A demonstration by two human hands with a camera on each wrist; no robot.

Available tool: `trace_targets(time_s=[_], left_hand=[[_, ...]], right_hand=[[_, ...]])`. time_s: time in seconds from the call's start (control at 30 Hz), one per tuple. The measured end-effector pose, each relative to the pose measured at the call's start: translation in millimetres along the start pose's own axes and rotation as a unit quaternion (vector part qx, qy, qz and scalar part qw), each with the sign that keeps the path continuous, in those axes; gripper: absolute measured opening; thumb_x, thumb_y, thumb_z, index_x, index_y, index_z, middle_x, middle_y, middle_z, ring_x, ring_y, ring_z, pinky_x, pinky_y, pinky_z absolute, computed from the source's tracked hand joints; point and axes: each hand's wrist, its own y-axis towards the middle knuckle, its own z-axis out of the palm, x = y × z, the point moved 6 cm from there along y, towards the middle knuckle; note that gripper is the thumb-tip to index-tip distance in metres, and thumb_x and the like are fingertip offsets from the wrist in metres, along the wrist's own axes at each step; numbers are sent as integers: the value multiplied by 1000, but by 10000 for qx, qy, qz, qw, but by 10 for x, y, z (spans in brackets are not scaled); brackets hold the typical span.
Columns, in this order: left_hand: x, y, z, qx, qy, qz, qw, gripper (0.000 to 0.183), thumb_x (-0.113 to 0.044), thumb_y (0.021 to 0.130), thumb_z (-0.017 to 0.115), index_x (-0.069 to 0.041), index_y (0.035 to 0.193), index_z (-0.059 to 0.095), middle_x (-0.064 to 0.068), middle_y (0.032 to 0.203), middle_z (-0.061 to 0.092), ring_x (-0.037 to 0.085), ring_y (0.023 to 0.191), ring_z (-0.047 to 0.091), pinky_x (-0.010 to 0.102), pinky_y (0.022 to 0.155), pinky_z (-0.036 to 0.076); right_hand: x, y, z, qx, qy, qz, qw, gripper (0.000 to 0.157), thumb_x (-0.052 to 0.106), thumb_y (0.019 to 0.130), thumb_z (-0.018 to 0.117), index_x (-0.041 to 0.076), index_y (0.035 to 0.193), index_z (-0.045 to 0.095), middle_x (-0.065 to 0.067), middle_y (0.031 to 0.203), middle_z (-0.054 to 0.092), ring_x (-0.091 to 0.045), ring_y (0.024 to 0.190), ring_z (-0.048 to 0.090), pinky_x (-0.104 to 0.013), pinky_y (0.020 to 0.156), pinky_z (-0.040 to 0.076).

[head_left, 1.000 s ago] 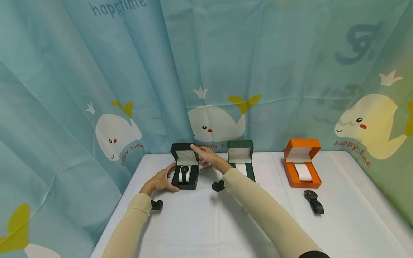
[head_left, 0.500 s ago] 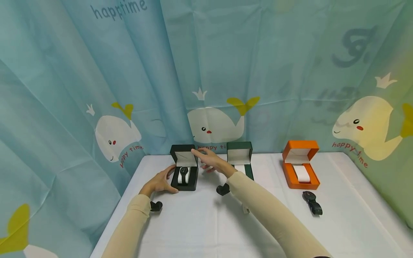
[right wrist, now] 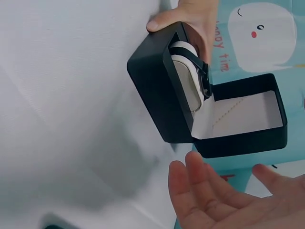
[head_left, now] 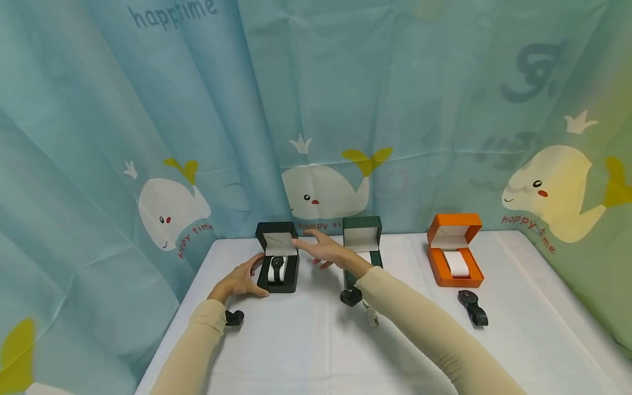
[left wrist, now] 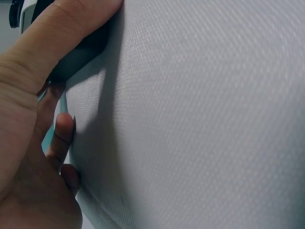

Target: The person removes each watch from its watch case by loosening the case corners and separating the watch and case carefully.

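On the left of the table a black watch box (head_left: 291,276) stands with its lid up. A black watch (head_left: 277,264) sits inside, wrapped round a white cushion. My left hand (head_left: 241,278) grips the box's left side, its thumb at the front edge; the left wrist view has that thumb (left wrist: 71,26) on the dark box. My right hand (head_left: 328,251) is just right of the lid, fingers spread and holding nothing. In the right wrist view, the right hand's fingers (right wrist: 202,191) are apart from the box, and the left hand (right wrist: 198,16) holds its far side.
A green watch box (head_left: 362,222) stands lid up behind the right forearm. Farther right is an orange watch box (head_left: 433,266) with a white cushion, and a black watch (head_left: 472,308) lies before it. A small pale object (head_left: 371,317) lies beside the right sleeve. A curtain hangs behind.
My right hand has drawn away to the right from the black box's lid, its fingers spreading. The left hand keeps its hold on the box. The head view has shifted slightly.
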Motion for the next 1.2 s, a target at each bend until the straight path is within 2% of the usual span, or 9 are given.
trace_targets(time_s=[0.23,0.43,0.53,0.8,1.0,1.07,1.2], left_hand=[[22,-5,-12,-1,-38,-1,10000,121,-22,65,99,1,160,26,25,162,32,43,134,48,58,113,37],[17,-15,-8,-24,-108,51,9999,121,-20,65,99,2,160,26,24,162,32,43,135,47,57,113,37],[24,-17,0,-17,-109,67,9999,121,-20,65,99,2,160,26,25,162,32,43,136,46,57,114,36],[20,-16,-19,-92,-53,143,9998,120,-21,64,99,1,159,29,25,160,36,41,130,50,57,111,39],[-33,-28,-23,6,32,55,10000,120,-22,66,99,1,159,27,27,160,34,43,129,51,58,111,39],[-26,-24,-23,20,-14,35,10000,120,-21,66,99,1,160,27,26,161,33,44,131,50,57,112,38],[-4,-15,-18,29,-55,16,10000,121,-22,66,99,0,160,26,26,162,32,44,133,49,57,112,38]], right_hand=[[26,-89,19,125,-317,-68,9994,87,70,90,64,30,160,31,-18,149,49,-44,118,62,-58,91,55],[13,-126,79,243,-529,-185,9981,86,64,93,65,24,161,31,-15,133,62,-43,117,62,-58,89,55],[-3,-148,111,280,-621,-235,9974,84,59,94,67,24,161,32,-14,130,64,-43,116,62,-58,87,56],[-40,-144,208,284,-722,-468,9959,77,46,92,75,22,157,41,-24,146,52,-31,120,60,-52,79,59],[-80,-128,309,277,-653,-526,9961,69,38,94,76,15,152,47,-28,147,49,-33,120,60,-47,76,61],[-101,-101,348,245,-611,-518,9965,66,35,94,76,14,151,49,-29,146,49,-35,115,63,-45,75,61],[-148,-46,431,96,-686,-498,9964,62,30,95,76,13,149,51,-29,140,53,-33,91,72,-39,73,61]])
